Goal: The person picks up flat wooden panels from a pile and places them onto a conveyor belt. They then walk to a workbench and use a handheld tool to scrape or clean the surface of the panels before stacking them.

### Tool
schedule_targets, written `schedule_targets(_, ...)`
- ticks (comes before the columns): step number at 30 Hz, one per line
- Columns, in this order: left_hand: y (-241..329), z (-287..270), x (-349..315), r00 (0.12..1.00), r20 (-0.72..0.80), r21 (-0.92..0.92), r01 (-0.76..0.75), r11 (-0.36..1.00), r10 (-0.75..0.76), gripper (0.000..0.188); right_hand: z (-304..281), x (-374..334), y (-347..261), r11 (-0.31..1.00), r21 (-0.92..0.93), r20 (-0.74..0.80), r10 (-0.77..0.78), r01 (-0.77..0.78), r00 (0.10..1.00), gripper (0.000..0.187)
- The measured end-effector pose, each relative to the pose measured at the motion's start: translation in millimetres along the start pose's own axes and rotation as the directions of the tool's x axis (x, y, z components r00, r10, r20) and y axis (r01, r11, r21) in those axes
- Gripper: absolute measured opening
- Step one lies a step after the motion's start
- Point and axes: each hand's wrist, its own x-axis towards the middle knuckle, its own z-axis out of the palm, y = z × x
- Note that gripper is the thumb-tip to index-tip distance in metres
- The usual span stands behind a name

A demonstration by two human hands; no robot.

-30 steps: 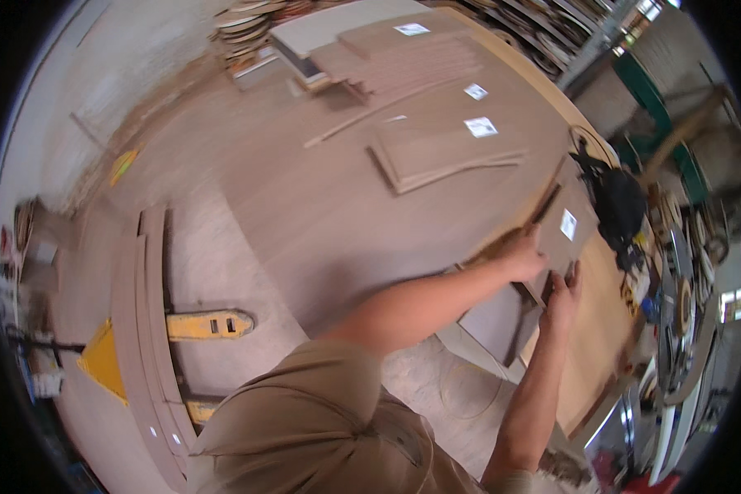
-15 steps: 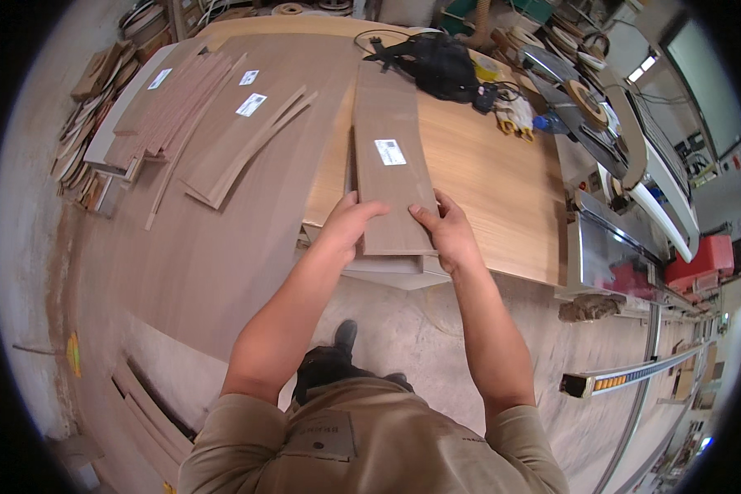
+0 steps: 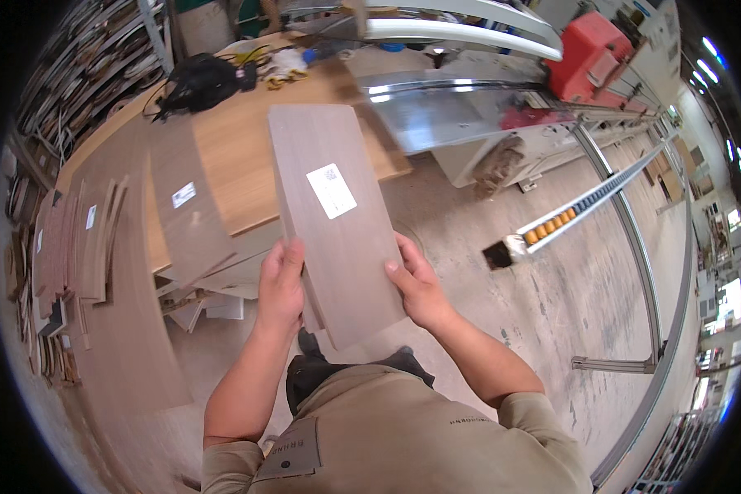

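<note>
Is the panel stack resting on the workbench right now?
No, the panel stack is lifted clear of the workbench, gripped at its near end by the left hand and right hand.

panel stack point(image 3: 337, 239): lower boards hidden under top one, count unclear
left hand point(image 3: 281, 284): fingertips hidden behind stack's left edge
right hand point(image 3: 420, 284): palm hidden under stack's right edge
white label point(image 3: 331, 190): print too small to tell
workbench point(image 3: 230, 156): far end motion-blurred, left edge covered by veneer sheets
black bag point(image 3: 199, 81): blurred, contents unclear
</note>
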Motion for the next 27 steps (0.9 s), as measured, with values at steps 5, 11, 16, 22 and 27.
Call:
schedule_targets(5, -57, 123, -8, 0.997, 0.08, -0.015, 0.013, 1.0, -0.012, 0.038, -110, -59, -40, 0.992, -0.062, -0.255, 0.091, -0.11, 0.963, 0.034)
schedule_targets(11, -98, 220, 8, 0.987, 0.14, -0.031, 0.081, 0.996, -0.076, 0.034, -209, -107, -81, 0.984, -0.149, -0.486, 0.012, -0.097, 0.874, 0.027)
schedule_targets(16, -94, 247, 60, 0.975, 0.198, -0.01, 0.105, 0.994, -0.101, 0.033, -311, -111, -131, 0.969, -0.241, -0.623, -0.119, -0.045, 0.773, 0.026)
schedule_targets(22, -108, 277, 146, 0.978, 0.138, -0.074, 0.168, 0.983, -0.157, 0.033, -399, -36, -181, 0.952, -0.297, -0.552, -0.103, -0.08, 0.827, 0.03)
schedule_targets(27, -129, 302, 197, 0.98, 0.054, -0.062, 0.194, 0.979, -0.191, 0.035, -464, 23, -175, 0.965, -0.241, -0.466, -0.019, -0.106, 0.885, 0.031)
